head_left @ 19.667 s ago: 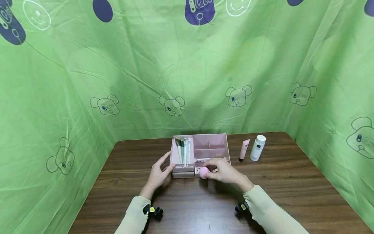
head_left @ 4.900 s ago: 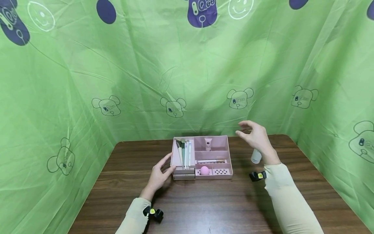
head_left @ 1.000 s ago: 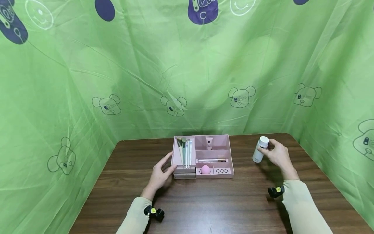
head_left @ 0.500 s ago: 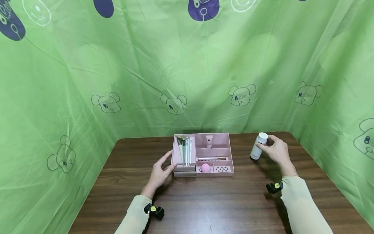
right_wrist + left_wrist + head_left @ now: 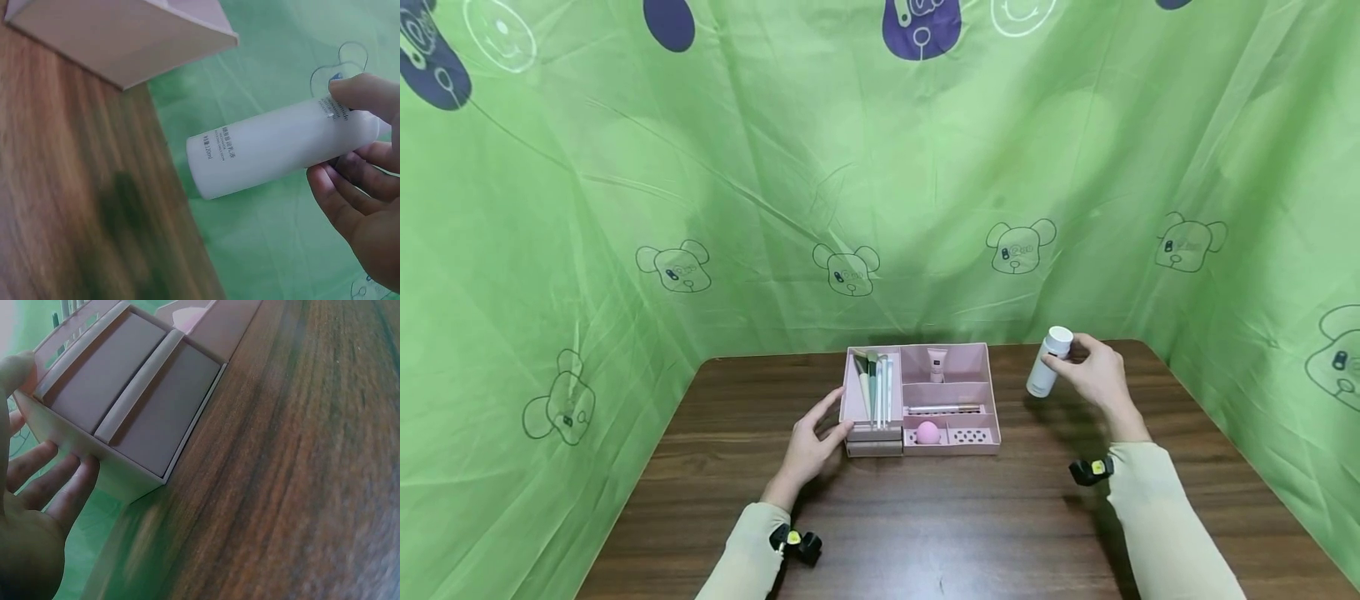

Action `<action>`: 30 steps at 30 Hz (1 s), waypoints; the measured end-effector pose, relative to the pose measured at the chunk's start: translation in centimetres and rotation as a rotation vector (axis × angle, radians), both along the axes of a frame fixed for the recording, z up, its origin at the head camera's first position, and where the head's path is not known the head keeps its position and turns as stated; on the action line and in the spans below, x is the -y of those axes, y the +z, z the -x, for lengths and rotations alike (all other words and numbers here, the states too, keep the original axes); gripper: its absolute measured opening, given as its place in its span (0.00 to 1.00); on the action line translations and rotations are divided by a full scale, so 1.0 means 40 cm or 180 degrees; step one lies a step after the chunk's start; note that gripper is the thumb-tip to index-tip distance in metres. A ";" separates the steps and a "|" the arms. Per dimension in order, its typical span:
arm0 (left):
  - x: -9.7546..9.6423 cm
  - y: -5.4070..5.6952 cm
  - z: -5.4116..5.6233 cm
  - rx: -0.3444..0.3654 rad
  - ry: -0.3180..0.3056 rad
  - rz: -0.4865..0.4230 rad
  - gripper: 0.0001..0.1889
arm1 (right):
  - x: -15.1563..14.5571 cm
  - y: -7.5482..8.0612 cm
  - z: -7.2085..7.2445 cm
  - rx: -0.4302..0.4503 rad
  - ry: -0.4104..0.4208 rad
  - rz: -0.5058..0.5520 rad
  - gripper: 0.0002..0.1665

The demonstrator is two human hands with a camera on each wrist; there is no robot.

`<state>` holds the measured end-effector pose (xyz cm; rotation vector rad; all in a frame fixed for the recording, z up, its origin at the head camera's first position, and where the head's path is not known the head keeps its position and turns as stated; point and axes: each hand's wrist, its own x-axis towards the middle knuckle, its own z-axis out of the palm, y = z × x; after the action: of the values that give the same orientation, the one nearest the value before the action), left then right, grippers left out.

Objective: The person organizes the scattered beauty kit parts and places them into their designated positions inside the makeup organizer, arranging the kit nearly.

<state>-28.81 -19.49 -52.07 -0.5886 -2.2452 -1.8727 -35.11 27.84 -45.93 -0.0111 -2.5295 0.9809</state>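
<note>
My right hand (image 5: 1093,373) holds a white lotion bottle (image 5: 1047,367) near its cap, between thumb and fingers. The bottle tilts slightly and hangs above the table, right of a pink desk organizer (image 5: 996,417). In the right wrist view, small print shows on the bottle (image 5: 262,147). My left hand (image 5: 808,450) touches the organizer's left side with extended fingers, its thumb at the front corner. Inside the organizer lie makeup brushes (image 5: 880,390) at left, a small pink tube (image 5: 937,365) at the back, a slim pen-like stick (image 5: 943,409) and a pink ball-shaped sponge (image 5: 928,433).
The organizer has two drawers (image 5: 137,381) at its left front. Upright walls divide its right half. The brown wooden table (image 5: 925,525) ends at a green curtain (image 5: 760,208) behind and at both sides.
Over the last second my right hand has lifted the bottle and carried it left, closer to the organizer. My left hand has stayed against the organizer. Earlier, the pink tube went into the back compartment.
</note>
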 end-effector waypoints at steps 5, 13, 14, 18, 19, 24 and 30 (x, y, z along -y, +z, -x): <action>0.000 0.003 -0.002 -0.0015 -0.0009 -0.0011 0.31 | 0.026 0.022 0.003 -0.0095 0.0029 0.0068 0.31; 0.000 0.002 -0.006 -0.0033 -0.0024 -0.0039 0.31 | 0.068 0.044 0.012 -0.0285 0.0147 0.0254 0.29; 0.000 0.002 -0.006 -0.0027 -0.0018 -0.0040 0.31 | 0.073 0.047 0.014 -0.0301 0.0163 0.0277 0.29; -0.002 0.005 -0.006 -0.0002 -0.0009 -0.0049 0.31 | 0.091 0.063 0.014 -0.0351 0.0232 0.0354 0.28; -0.002 0.005 -0.006 -0.0004 -0.0009 -0.0051 0.30 | 0.096 0.067 0.014 -0.0363 0.0247 0.0372 0.28; -0.002 0.004 -0.004 -0.0049 -0.0015 -0.0055 0.31 | 0.118 0.083 0.017 -0.0421 0.0300 0.0399 0.27; -0.001 0.004 -0.006 0.0024 0.0007 -0.0048 0.30 | 0.147 0.094 0.024 -0.0452 0.0369 0.0399 0.28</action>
<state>-28.59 -19.46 -51.91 -0.5773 -2.2333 -1.8923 -36.07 21.95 -42.16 0.1639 -2.3580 1.1424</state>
